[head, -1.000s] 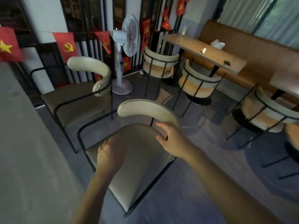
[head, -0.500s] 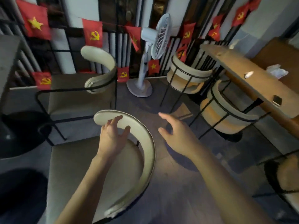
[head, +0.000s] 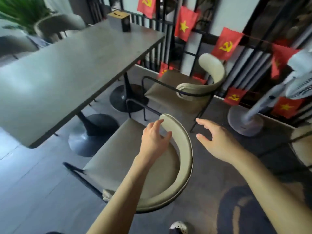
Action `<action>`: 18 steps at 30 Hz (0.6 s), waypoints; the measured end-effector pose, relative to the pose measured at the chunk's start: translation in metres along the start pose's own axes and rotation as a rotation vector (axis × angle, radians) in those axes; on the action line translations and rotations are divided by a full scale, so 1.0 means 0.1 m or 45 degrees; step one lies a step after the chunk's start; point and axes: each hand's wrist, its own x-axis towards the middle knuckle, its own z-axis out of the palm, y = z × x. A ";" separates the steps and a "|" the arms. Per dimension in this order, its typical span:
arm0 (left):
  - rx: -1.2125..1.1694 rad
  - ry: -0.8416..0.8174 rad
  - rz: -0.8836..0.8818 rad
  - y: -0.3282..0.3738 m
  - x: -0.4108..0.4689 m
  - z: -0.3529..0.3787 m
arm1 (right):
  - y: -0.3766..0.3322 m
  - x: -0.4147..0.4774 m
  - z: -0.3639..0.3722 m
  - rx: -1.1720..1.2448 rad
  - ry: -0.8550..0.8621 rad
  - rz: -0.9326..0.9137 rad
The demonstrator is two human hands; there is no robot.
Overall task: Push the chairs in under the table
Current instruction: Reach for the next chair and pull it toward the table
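A shoe tip point(head: 178, 228) is showing at the bottom edge, on the dark floor point(head: 33, 191). Two bare forearms are reaching forward over the near chair point(head: 135, 166). The left hand point(head: 154, 141) is lying on the inner face of its curved backrest, fingers spread and thumb hooked toward the rim; the grip is looking loose, though blur is making it hard to say whether the hand is really closing on the rest. The right hand point(head: 217, 142) is hanging open in the air just beside the backrest, touching nothing, its grip empty. This chair is standing clear of the worktop point(head: 67, 70), seat facing it, front edge near the closer of two round black bases point(head: 92, 134).

A second chair point(head: 182, 92) of the same kind is sitting farther off, also out from the worktop, beside the other base point(head: 125, 98). One dark box point(head: 121, 21) is resting on the worktop's far end. A grey fan point(head: 253, 114) is standing at the right. Red flags point(head: 226, 43) are hanging along a black railing behind; at least seven are showing. A third chair point(head: 57, 26) and a plant point(head: 23, 10) are sitting beyond the worktop.
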 end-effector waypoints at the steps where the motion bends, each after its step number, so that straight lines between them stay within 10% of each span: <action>1: 0.001 0.043 -0.039 0.03 0.01 0.04 | 0.04 0.06 -0.03 -0.031 -0.087 -0.041; 18: 0.464 -0.178 -0.860 0.16 -0.65 1.25 | 0.63 1.16 0.37 -0.516 -0.969 -0.871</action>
